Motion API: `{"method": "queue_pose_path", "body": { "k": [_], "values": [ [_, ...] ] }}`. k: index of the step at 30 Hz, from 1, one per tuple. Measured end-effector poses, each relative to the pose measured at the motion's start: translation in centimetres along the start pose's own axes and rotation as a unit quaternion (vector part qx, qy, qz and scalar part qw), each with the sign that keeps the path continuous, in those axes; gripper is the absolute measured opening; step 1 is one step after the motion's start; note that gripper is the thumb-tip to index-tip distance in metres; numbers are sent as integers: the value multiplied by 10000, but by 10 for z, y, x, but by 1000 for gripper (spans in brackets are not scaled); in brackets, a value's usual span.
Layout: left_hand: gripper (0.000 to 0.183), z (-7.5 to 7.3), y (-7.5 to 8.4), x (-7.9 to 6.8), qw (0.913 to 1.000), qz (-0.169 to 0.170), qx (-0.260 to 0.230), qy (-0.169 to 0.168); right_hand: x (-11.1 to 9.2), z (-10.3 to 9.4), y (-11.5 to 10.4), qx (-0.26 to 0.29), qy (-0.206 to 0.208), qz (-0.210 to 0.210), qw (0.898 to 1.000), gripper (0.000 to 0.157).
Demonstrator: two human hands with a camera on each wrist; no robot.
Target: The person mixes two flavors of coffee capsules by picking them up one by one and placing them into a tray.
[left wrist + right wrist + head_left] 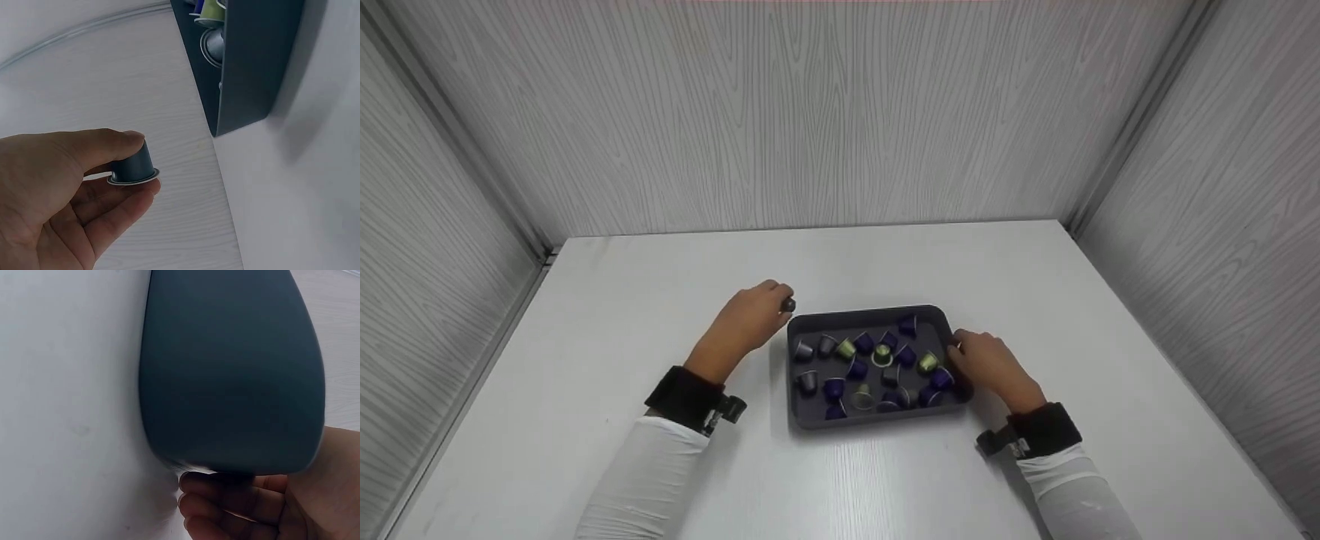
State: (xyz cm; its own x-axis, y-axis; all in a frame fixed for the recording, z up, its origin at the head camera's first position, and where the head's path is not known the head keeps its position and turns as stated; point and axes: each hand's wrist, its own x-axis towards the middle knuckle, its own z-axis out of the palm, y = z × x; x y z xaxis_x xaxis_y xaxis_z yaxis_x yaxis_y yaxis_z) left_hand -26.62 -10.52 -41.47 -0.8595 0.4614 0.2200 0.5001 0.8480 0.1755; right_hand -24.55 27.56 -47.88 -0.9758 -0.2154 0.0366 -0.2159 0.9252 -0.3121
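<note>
My left hand (pixel 751 316) pinches a dark grey coffee capsule (pixel 134 166) between thumb and fingers, just off the tray's far left corner. In the left wrist view the capsule's flanged rim faces down. A dark grey rectangular tray (pixel 877 424) lies on the table with several purple, green and grey capsules scattered in it, some on their sides. At the tray's right edge, my right hand (pixel 994 367) grips the wall. The right wrist view shows curled fingers (pixel 225 498) against the tray's outside, while the thumb is hidden there.
The white table (pixel 622 300) extends around the tray on all sides. Pale wood-grain panels stand at the back (pixel 810 112), the left (pixel 427 225) and the right (pixel 1222 225). A dark strap with a small camera sits on each wrist.
</note>
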Motion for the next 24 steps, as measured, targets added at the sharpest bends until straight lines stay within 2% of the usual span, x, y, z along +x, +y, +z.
{"method": "queue_pose_path", "body": {
  "k": [11,19,24],
  "values": [
    [32,6,53,36,9979,464,-301,-334,2,1,3,51,-99,43,9999,20],
    [34,22,84,60,9939,886,-282,-596,5,-1,-1,-49,-182,32,9998,23],
    [32,31,104,74,9921,964,-204,-772,5,-1,-2,-43,-181,61,9998,21]
  ]
}}
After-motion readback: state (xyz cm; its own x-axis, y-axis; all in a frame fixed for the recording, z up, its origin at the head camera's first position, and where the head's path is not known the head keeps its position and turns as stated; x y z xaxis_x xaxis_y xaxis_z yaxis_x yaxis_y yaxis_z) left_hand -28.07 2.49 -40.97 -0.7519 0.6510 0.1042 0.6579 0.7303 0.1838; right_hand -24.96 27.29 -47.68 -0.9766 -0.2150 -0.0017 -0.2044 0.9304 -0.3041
